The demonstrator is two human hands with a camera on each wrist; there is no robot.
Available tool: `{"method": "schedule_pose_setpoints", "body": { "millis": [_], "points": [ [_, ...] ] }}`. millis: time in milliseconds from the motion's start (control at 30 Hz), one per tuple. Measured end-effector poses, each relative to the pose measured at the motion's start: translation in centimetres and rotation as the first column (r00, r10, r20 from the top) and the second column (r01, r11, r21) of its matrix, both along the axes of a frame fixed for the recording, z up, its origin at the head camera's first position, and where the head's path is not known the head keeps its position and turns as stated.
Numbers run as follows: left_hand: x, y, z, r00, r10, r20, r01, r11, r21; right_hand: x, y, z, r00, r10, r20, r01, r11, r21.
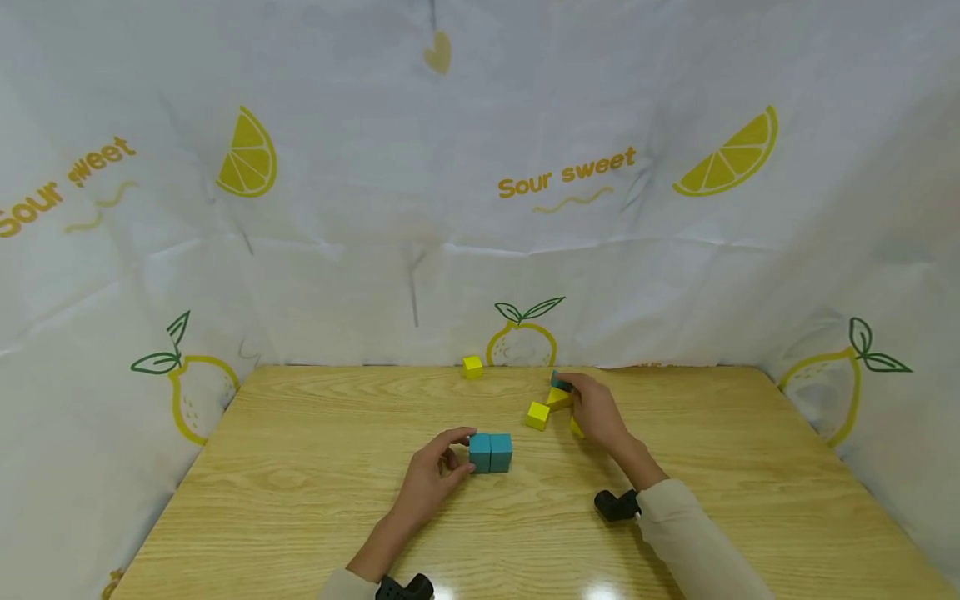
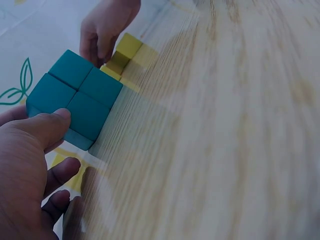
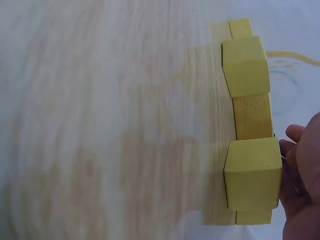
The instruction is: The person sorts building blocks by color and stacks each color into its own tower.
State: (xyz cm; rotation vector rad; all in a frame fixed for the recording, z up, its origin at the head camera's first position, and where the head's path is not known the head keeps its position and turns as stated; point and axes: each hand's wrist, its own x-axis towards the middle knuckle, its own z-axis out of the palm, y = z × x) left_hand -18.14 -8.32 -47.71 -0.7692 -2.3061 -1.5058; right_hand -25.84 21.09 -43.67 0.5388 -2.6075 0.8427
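Several teal cubes [image 2: 90, 102] stand pressed together as a two-by-two block on the table, near its middle in the head view. My left hand [image 1: 431, 475] pinches the block's left side, its thumb on the near face and a finger behind. Farther back and to the right, my right hand [image 1: 597, 408] holds a small blue block [image 1: 558, 381] at its fingertips, mostly covered by the fingers. In front of that lies a yellow triangular block [image 1: 558, 400]. A yellow cube [image 1: 537, 415] sits just left of it, and another yellow block [image 1: 577, 427] is partly hidden under the right hand.
A lone yellow cube [image 1: 472, 367] stands at the table's back edge. The wooden table [image 1: 300, 500] meets a white cloth [image 1: 360, 167] with lemon prints at the back and sides. Each wrist bears a black camera [image 1: 617, 505].
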Motion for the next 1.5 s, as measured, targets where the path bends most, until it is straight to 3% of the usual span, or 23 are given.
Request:
{"method": "schedule_pose_setpoints", "body": {
  "millis": [400,767,1067,1500],
  "points": [
    [0.1,-0.1,0.3,1.000,-0.003,0.022,0.003,1.000,-0.002,-1.5,0.4,0.3,0.999,-0.005,0.034,0.005,1.000,0.008],
    [-0.1,0.2,0.0,1.000,-0.012,0.019,0.012,1.000,0.000,-2.3,0.7,0.9,0.987,-0.027,0.156,0.030,0.999,-0.020],
    [-0.2,0.1,0.0,1.000,0.001,0.003,-0.001,1.000,-0.003,-3.0,0.7,1.8,0.964,0.026,0.263,-0.026,1.000,-0.001],
    [-0.2,0.0,-0.2,1.000,0.006,0.020,-0.006,1.000,-0.004,-3.0,-0.8,0.1,0.982,0.061,0.180,-0.050,0.997,-0.062]
  ]
}}
